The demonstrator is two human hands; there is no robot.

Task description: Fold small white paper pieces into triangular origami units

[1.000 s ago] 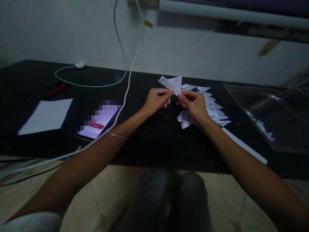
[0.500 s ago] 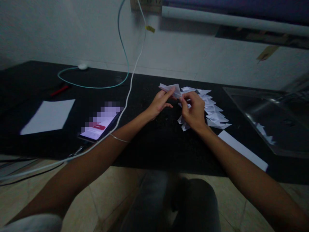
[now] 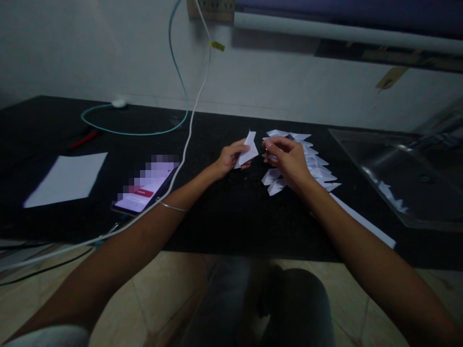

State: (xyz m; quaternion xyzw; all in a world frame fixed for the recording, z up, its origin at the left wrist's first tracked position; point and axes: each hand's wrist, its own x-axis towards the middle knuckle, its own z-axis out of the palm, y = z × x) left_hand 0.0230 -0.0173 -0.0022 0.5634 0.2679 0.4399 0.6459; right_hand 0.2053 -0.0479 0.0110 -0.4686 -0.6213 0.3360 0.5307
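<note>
My left hand [image 3: 231, 158] grips a small folded piece of white paper [image 3: 250, 148] above the black counter, thumb on top and fingers beneath. A short gap to the right, my right hand [image 3: 287, 156] is apart from that paper, its fingers loosely bent with nothing visible between them. Under and beyond the right hand lie several folded white paper pieces [image 3: 318, 161] in overlapping rows; the hand hides some of them. A stack of white paper strips [image 3: 365, 221] rests by my right forearm, partly covered by it.
A white sheet [image 3: 68, 178] and a lit phone [image 3: 139, 193] lie on the counter [image 3: 231, 217] at left. A white cable [image 3: 188, 140] crosses over my left forearm. Near the back are a red pen-like object [image 3: 84, 140] and a teal cable [image 3: 137, 134]. At right is a metal sink [image 3: 394, 193].
My right hand has let go of the folded paper and separated from it. My left hand has turned the paper more upright and brought it slightly lower. The view has shifted slightly.
</note>
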